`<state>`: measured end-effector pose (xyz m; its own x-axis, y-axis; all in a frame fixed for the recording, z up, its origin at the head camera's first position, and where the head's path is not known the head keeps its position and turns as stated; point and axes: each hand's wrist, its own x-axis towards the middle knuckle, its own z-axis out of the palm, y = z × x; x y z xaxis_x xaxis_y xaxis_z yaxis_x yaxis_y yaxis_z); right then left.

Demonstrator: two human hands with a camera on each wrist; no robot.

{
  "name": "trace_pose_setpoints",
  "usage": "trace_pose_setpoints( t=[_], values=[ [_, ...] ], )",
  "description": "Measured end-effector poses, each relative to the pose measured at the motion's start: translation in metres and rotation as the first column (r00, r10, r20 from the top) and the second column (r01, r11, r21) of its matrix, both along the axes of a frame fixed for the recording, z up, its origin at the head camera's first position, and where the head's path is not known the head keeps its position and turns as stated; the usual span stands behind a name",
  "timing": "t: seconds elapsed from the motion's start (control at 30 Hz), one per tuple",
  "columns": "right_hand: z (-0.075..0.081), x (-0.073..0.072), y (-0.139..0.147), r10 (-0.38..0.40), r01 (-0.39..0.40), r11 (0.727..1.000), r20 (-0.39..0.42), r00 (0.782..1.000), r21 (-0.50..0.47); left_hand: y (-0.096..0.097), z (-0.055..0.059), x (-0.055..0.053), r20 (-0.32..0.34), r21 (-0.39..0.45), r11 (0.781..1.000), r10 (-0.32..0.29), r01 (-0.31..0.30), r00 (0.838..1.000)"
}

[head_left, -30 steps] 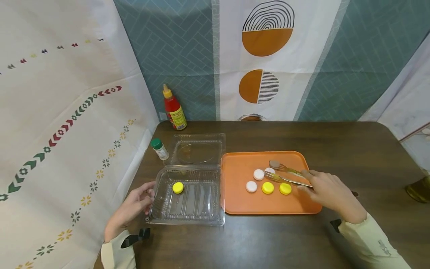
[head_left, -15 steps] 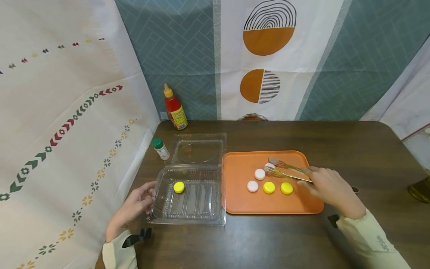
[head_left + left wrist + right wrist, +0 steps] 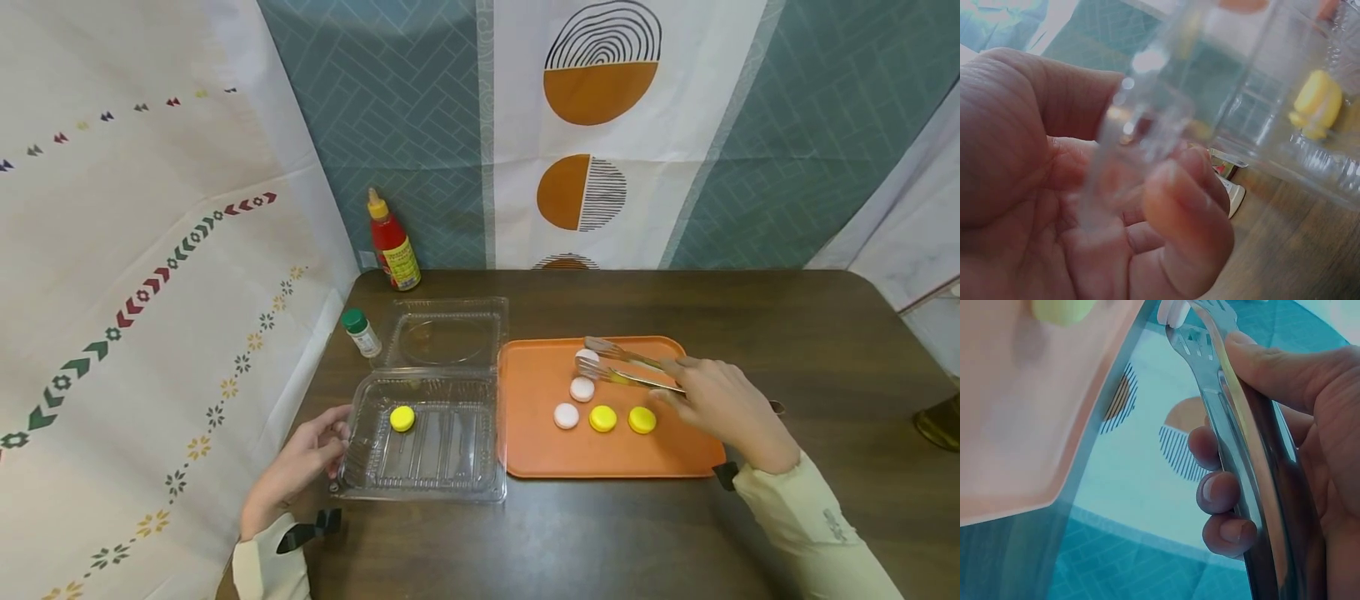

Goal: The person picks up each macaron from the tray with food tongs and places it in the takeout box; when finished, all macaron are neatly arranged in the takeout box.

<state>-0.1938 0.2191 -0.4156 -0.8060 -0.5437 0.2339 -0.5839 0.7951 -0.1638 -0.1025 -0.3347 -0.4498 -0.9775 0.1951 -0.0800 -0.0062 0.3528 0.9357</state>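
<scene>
My left hand pinches the left rim of a clear plastic clamshell box, whose lid lies folded back. Inside the box sits one yellow macaron. Over the orange tray, my right hand grips metal serving tongs, thumb on one arm and fingers curled round the other. Between the tong tips is a white macaron, seen partly at the top of the right wrist view. Two more white macarons, a nearer one and a farther one, lie on the tray beside two yellow macarons.
Behind the box stand a green-capped shaker jar and a red sauce bottle. The box's right edge adjoins the tray's left edge. A dark glass stands at the table's right side, and patterned cloths hang behind and at the left.
The tongs in my right hand have closed in on the farthest white macaron and carried it a little back and to the left. My left hand keeps its place on the box rim.
</scene>
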Motion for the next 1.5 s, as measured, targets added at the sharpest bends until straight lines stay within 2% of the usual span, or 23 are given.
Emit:
trace_pose_setpoints(
  t=[0.37,0.53,0.7,0.87,1.03,1.17,1.33,1.5],
  values=[
    [0.011,-0.004,-0.030,0.036,-0.037,0.999,0.067,0.997,0.015,-0.003,-0.002,0.000,-0.017,-0.008,1.000,-0.025,0.025,1.000],
    [0.014,-0.004,-0.049,0.094,-0.094,0.996,0.041,0.995,-0.007,-0.003,-0.001,-0.001,0.001,-0.009,1.000,-0.002,0.002,1.000],
    [0.016,-0.004,-0.071,0.127,-0.127,0.992,0.023,0.992,-0.011,-0.004,0.001,-0.002,0.001,-0.018,1.000,-0.015,0.015,1.000],
    [0.018,-0.003,-0.093,0.152,-0.152,0.988,0.011,0.988,-0.003,-0.004,0.000,-0.001,-0.011,-0.005,0.999,-0.033,0.033,0.999],
    [0.021,0.001,-0.118,0.193,-0.193,0.981,-0.009,0.981,-0.018,-0.005,-0.004,0.000,-0.003,0.009,1.000,-0.021,0.021,1.000],
    [0.018,0.003,-0.139,0.249,-0.249,0.968,-0.031,0.968,-0.004,-0.005,-0.006,0.002,-0.006,0.026,1.000,-0.016,0.016,1.000],
    [0.009,0.003,-0.162,0.343,-0.341,0.939,-0.047,0.938,0.034,-0.006,-0.006,0.001,-0.023,0.033,0.999,-0.031,0.032,0.999],
    [0.000,0.001,-0.182,0.382,-0.380,0.923,-0.018,0.924,0.060,-0.005,-0.006,-0.001,-0.011,0.034,0.999,-0.017,0.017,1.000]
  ],
)
